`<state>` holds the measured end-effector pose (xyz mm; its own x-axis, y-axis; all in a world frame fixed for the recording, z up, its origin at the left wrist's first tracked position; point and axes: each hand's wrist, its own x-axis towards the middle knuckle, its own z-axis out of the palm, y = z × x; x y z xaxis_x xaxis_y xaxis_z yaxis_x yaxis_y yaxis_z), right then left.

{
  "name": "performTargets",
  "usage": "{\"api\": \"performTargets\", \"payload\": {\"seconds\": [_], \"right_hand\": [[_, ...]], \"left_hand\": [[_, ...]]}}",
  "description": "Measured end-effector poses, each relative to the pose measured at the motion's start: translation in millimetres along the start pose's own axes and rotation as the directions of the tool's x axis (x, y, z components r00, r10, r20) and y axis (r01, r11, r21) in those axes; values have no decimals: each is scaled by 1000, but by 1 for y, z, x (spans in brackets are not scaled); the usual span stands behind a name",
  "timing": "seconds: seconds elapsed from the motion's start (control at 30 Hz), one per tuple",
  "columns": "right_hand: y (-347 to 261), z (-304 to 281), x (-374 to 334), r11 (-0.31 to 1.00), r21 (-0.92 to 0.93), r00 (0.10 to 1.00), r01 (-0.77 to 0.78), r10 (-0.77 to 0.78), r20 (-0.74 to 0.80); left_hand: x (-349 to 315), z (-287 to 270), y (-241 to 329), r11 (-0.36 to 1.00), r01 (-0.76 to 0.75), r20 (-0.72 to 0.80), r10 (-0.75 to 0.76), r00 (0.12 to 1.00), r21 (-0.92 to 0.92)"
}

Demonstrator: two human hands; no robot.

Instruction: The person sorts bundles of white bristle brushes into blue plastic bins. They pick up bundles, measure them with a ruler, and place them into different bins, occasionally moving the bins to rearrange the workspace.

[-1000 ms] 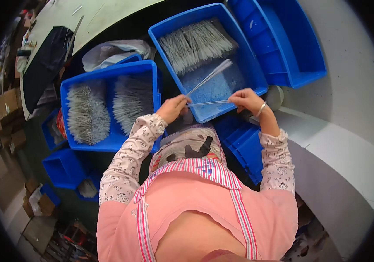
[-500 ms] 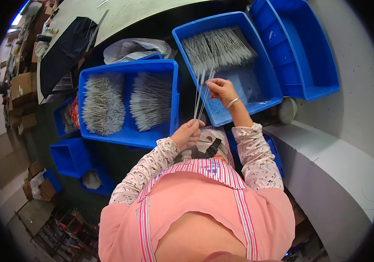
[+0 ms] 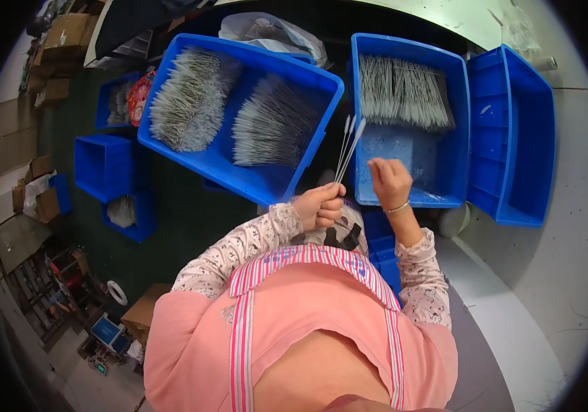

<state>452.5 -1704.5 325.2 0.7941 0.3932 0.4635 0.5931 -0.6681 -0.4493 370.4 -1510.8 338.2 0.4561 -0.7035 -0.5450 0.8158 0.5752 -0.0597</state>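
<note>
My left hand (image 3: 319, 206) is closed around the lower ends of several thin wire brushes (image 3: 344, 154), whose slim white bristle tips point up and fan slightly apart. To its right, my right hand (image 3: 391, 182) has its fingers curled together, with no brush showing in it. It hovers over the near left part of a blue bin (image 3: 393, 147). Rows of similar wire brushes (image 3: 404, 93) lie in the far half of that bin. A second blue bin (image 3: 198, 167) on the left holds two big piles of brushes (image 3: 184, 99), bristles and wires packed close.
Another blue bin (image 3: 534, 137) leans on its side against the right wall. Smaller blue bins (image 3: 102, 165) stand on the dark floor at left. A whitish plastic bag (image 3: 266, 31) lies behind the left bin, and cardboard boxes (image 3: 67, 34) are stacked at far left.
My right hand has let go of the brushes and moved right, away from my left hand. The left hand keeps them, now gathered closer together. The whole view has turned, shifting the bins.
</note>
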Motion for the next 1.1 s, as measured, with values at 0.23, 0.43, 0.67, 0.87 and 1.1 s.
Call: {"api": "performTargets", "payload": {"seconds": [0.23, 0.43, 0.67, 0.87, 1.1], "right_hand": [[-20, 18, -2, 482, 460, 665, -746, 582, 469], [1, 22, 4, -331, 307, 227, -892, 258, 939], [18, 25, 6, -434, 310, 199, -846, 282, 939], [17, 34, 7, -387, 364, 224, -847, 361, 905], [25, 42, 0, -103, 503, 349, -858, 602, 718]], "left_hand": [[11, 5, -11, 996, -35, -72, 41, 997, 84], [18, 6, -16, 989, 63, -63, -55, 997, 135], [16, 11, -12, 996, 42, -69, -37, 997, 84], [20, -1, -11, 999, 6, -74, -2, 997, 49], [17, 6, -1, 978, -1, -3, 0, 1000, -208]]}}
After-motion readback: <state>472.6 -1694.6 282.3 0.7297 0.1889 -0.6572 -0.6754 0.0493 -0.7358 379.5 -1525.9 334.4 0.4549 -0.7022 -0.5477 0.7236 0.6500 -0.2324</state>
